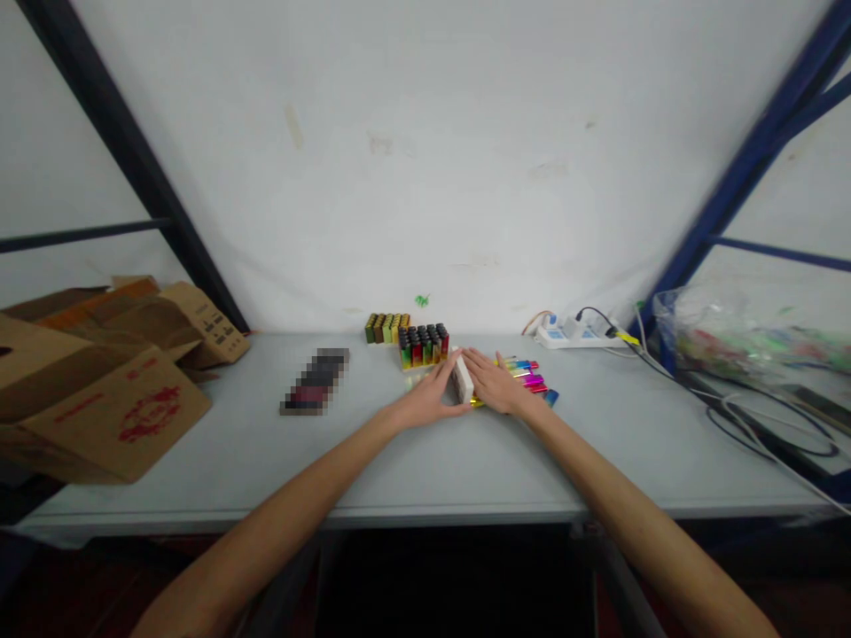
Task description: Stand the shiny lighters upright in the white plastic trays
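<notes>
A small white box (pixel 464 379) stands tilted on the grey table between my two hands. My left hand (pixel 429 397) holds it from the left side, with thumb and fingers spread along its edges. Against its right side lies my right hand (pixel 493 381), fingers extended and lying flat, over part of a pile of shiny coloured lighters (pixel 532 379). Behind my left hand stands a block of dark-topped lighters (pixel 424 346) in rows. Further back, near the wall, is a second block of green and yellow ones (pixel 386 328).
Open cardboard boxes (pixel 133 399) take up the left end of the table (pixel 425 483). A blurred-out dark item (pixel 316 381) lies left of centre. At the back right are a white power strip (pixel 578 332), cables and a plastic bag (pixel 724 341).
</notes>
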Tool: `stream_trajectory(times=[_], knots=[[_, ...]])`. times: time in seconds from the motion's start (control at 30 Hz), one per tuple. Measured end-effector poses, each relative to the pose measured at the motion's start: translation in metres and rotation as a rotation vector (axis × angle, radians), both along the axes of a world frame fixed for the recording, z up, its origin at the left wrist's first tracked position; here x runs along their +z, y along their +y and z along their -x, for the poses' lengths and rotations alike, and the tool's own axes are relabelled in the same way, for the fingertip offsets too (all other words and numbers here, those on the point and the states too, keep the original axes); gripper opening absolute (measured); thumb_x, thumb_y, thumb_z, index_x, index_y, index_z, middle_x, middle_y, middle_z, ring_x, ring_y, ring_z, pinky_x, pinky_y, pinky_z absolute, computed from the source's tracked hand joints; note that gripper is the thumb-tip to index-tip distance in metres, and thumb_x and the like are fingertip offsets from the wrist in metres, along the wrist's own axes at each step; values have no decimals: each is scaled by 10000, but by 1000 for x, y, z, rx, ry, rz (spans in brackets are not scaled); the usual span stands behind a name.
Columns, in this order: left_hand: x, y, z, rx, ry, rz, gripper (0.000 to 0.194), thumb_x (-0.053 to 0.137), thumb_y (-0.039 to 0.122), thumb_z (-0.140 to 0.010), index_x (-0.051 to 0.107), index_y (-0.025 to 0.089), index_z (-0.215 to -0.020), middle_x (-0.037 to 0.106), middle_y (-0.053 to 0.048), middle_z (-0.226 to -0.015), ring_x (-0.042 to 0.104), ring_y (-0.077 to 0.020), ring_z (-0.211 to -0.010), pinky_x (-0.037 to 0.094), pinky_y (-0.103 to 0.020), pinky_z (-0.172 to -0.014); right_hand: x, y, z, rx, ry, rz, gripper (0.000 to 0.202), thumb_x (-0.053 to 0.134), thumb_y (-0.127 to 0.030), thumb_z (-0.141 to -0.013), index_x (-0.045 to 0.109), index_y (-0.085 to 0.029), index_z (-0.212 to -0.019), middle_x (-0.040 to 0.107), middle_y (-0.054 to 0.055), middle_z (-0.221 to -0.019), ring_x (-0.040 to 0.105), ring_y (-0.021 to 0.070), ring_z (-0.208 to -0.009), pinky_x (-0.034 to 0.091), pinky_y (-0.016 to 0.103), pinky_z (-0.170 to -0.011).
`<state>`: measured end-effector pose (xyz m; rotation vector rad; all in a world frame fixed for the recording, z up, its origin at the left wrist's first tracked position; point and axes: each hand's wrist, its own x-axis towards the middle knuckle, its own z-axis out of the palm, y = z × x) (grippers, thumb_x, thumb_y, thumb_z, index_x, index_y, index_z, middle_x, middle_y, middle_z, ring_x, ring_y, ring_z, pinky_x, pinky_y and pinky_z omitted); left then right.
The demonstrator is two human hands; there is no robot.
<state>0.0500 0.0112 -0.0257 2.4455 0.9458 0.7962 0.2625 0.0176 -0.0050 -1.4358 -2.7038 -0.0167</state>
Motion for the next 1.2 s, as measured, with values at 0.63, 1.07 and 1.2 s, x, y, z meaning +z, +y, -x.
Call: stream_trajectory(times=[0.63,1.07,1.2], knots=[[8,-5,1,20,24,43,1089,742,500,-853,55,212,-1648,213,-170,-1703,237,-315,-1570,236,-487,-1277,-2,8,-24,-48,95,49,611,132,-422,-1080,246,-220,-1645,214,109,-1702,214,306,-1574,143,740,-1192],[4,-2,2,16,15,48,1116,765,482,-836,50,211,-1649,197,-162,-1710,241,-308,-1569,223,-462,-1281,-3,11,-30,-108,95,68,588,137,-397,-1085,307,-237,-1625,271,104,-1689,247,300,-1566,123,739,-1199],[3,-2,0,16,22,21,1099,752,471,-850,44,206,-1647,186,-163,-1712,205,-300,-1580,209,-471,-1287,6,5,-11,-96,118,67,592,122,-410,-1089,339,-225,-1607,301,115,-1677,253,315,-1562,97,785,-1172]])
